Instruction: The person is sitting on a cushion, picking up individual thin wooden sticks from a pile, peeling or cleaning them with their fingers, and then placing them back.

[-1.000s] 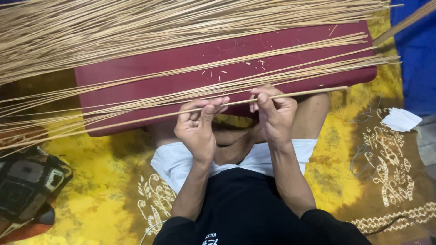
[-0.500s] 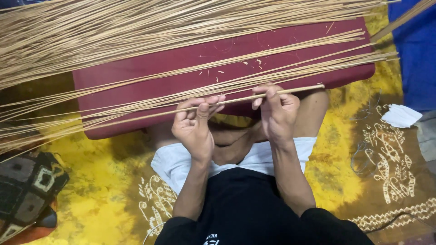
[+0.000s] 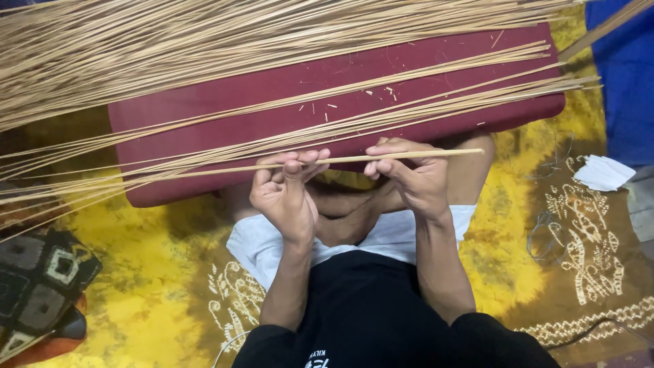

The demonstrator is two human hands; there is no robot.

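Holding a single thin bamboo stick (image 3: 354,160) level between both hands, I watch from the head camera as the work sits low over my crossed legs. My left hand (image 3: 285,194) pinches the stick between thumb and fingertips, the other fingers curled loosely beneath it; my right hand (image 3: 409,178) grips it the same way just beside, the two hands close but not touching. The stick runs roughly left to right, its right end jutting past my right hand and its left end trailing off into the mass of other sticks. It lies just in front of the near edge of a dark red cushion (image 3: 436,95), which is flecked with pale splinters. A broad sheaf of bamboo sticks (image 3: 204,41) fans across the cushion and well beyond it to the left, some strands sagging down towards the stick I hold. Under everything spreads a yellow and brown patterned cloth (image 3: 545,225). A crumpled white paper scrap (image 3: 603,173) rests on it to the right, near a blue fabric (image 3: 627,75), and a patchwork cushion (image 3: 37,289) sits at lower left.
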